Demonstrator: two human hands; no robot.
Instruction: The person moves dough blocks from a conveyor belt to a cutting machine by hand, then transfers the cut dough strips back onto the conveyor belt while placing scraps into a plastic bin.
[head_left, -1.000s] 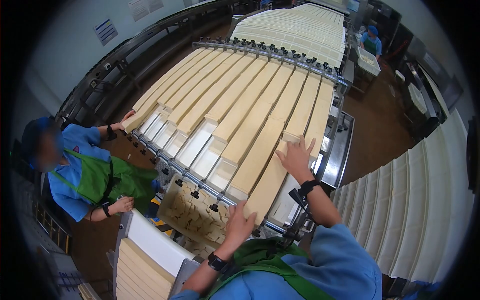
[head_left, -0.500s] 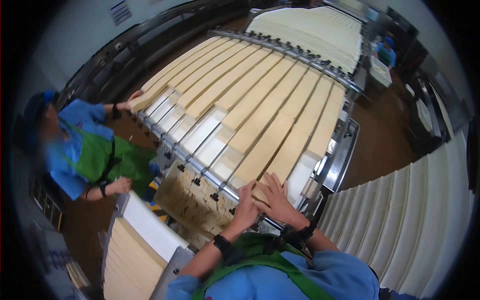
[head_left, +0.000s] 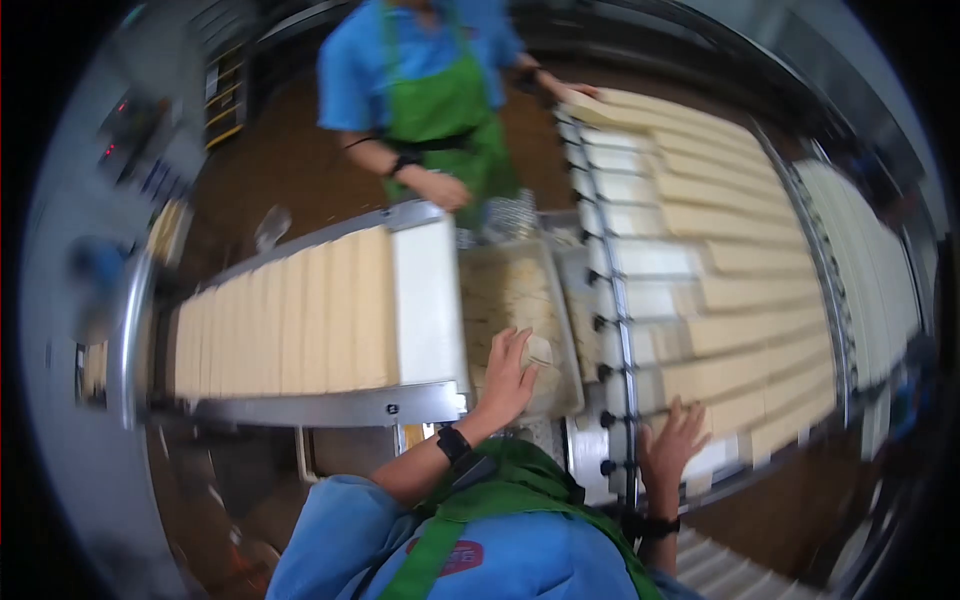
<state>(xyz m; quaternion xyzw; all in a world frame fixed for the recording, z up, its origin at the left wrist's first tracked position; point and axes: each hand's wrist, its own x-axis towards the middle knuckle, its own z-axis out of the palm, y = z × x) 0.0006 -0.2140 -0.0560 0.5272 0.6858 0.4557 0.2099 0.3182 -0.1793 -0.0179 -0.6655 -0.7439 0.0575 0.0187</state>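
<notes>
My left hand (head_left: 508, 372) is over the bin (head_left: 572, 345) of cream-coloured scraps, its fingers closed round a small pale piece (head_left: 538, 350). Spread fingers show on my right hand (head_left: 672, 440), which rests at the near end of the cream strips (head_left: 728, 398) on the conveyor to the right. Thin rods run between those strips, and a metal bar (head_left: 622, 330) with black knobs crosses their ends. White surface (head_left: 650, 262) shows where the strips stop short of the bar.
A co-worker in a green apron (head_left: 436, 115) stands across the bin, one hand on the far strip (head_left: 640, 110). To the left, a metal-sided conveyor (head_left: 330, 408) carries a row of cream slabs (head_left: 290, 315) beside a white board (head_left: 428, 300).
The view has swung left. My left hand has left the strip end and moved over the bin with a small piece. My right hand remains by the strips, fingers spread.
</notes>
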